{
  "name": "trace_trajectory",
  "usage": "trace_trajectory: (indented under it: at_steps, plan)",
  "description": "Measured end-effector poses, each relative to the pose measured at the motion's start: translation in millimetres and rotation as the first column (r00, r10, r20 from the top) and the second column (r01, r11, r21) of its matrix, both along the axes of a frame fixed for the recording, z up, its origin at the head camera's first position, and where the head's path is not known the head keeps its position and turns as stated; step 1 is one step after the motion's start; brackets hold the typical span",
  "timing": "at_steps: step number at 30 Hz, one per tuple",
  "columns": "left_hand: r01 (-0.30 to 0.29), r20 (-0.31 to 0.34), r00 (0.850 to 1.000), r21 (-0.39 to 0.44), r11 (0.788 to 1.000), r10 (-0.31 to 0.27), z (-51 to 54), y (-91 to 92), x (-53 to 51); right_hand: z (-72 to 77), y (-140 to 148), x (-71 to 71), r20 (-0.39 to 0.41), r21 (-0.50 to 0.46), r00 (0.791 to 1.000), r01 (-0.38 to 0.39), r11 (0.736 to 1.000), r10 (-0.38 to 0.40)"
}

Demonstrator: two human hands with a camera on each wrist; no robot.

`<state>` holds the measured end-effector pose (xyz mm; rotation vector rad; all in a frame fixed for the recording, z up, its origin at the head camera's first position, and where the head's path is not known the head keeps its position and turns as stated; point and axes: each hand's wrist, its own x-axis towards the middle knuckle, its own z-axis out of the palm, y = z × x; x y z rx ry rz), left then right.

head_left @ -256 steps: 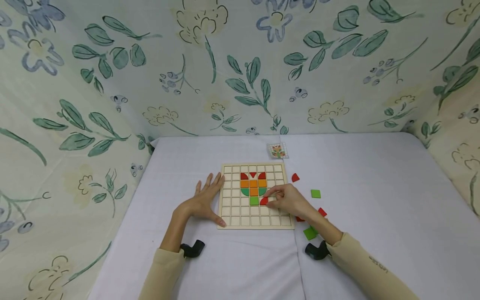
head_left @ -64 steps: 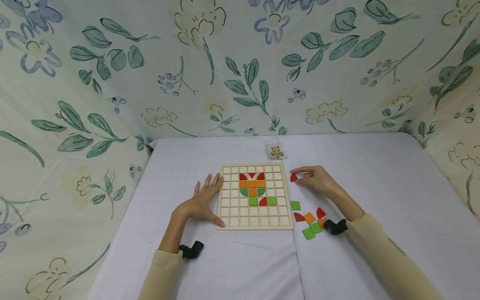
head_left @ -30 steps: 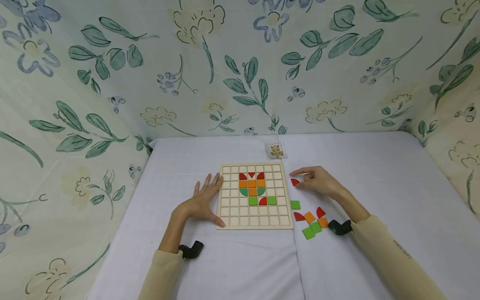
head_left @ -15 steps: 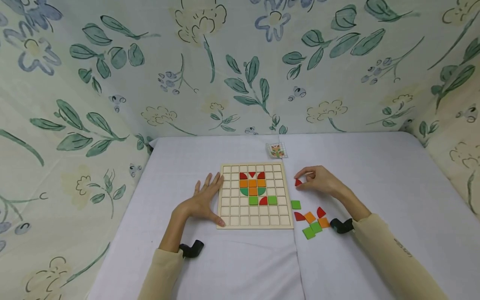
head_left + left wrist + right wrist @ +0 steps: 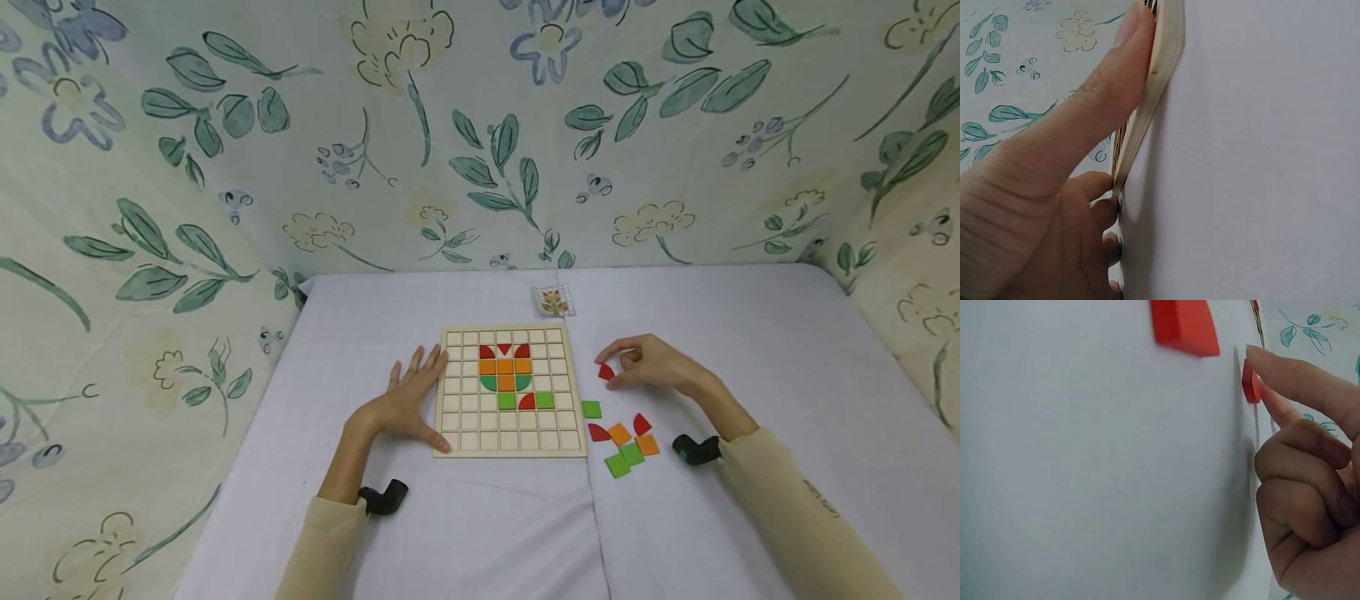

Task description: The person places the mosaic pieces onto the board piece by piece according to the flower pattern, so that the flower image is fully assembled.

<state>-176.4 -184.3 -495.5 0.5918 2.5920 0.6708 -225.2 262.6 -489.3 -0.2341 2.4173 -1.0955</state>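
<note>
The bench [image 5: 750,358] is fitted with a white cloth [image 5: 697,304] that meets a rounded corner at the right rear; a thin seam [image 5: 597,517] runs front to back, with shallow creases beside it. Pale printed covering forms a rear panel [image 5: 480,242], a left side panel [image 5: 150,358] and a right side panel [image 5: 911,250], patterned with green leaf sprigs [image 5: 508,137], blue flowers [image 5: 551,71], berry clusters [image 5: 341,158] and line-drawn yellowish blossoms [image 5: 402,33]. Illumination is soft and diffuse: the rear panel reads greyish, the right side panel slightly warmer toward its lower section.
</note>
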Motion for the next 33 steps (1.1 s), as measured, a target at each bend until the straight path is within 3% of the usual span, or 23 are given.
trace_trajectory:
  at_steps: [6, 20, 33]
  plan:
    - [0.004, 0.003, 1.000, -0.002, 1.000, -0.004, -0.2, 0.0, -0.3, -0.8, 7.1, 0.9, 0.025, -0.047, 0.998, -0.052, 0.998, 0.053]
    - [-0.003, 0.007, 1.000, -0.004, 1.000, 0.003, 1.4, 0.9, 0.5, -4.8, 7.4, 0.5, -0.044, 0.002, 0.999, -0.006, 1.000, 0.006]
    - [0.003, 0.003, 1.000, 0.005, 1.000, -0.003, 0.9, 0.5, 0.5, -7.7, 11.8, -0.8, -0.015, -0.048, 0.999, -0.032, 0.998, 0.031]
